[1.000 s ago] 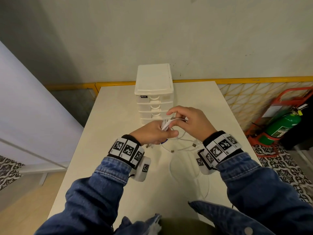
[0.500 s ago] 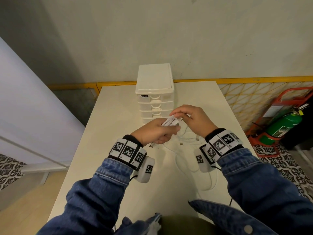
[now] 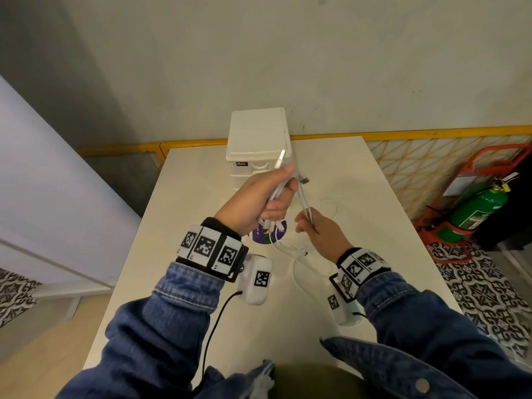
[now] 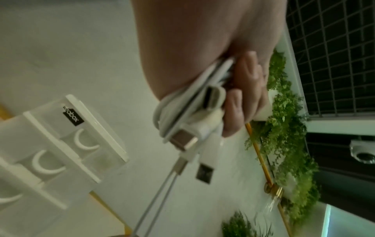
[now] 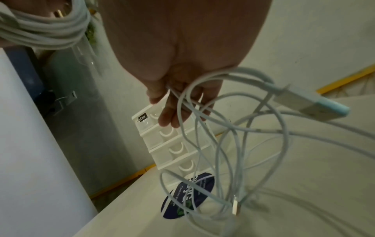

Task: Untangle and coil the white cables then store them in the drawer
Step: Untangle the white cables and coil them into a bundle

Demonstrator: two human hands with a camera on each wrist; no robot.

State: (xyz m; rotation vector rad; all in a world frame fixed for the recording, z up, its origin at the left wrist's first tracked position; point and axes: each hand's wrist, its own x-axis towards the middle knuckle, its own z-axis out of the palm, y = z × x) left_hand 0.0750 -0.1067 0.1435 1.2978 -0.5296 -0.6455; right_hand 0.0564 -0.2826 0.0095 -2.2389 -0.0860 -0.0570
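My left hand (image 3: 269, 197) is raised above the table and grips a bundle of white cables (image 4: 188, 102), with plugs sticking out past the fingers (image 4: 241, 112). Two strands run from that bundle down to my right hand (image 3: 309, 226), which pinches them lower and to the right. Loose white cable loops (image 5: 229, 152) hang from the right hand down to the table, one metal plug (image 5: 235, 206) dangling at the bottom. The white drawer unit (image 3: 259, 139) stands at the table's far edge, all drawers closed.
A dark round sticker (image 3: 269, 234) lies on the white table (image 3: 374, 226) under the hands. More slack cable (image 3: 299, 272) trails toward the near edge. A green fire extinguisher (image 3: 475, 208) in a red stand sits on the floor to the right.
My left hand has lifted the bundle up toward the drawer unit. My right hand has dropped down and back, drawing strands taut between the two hands.
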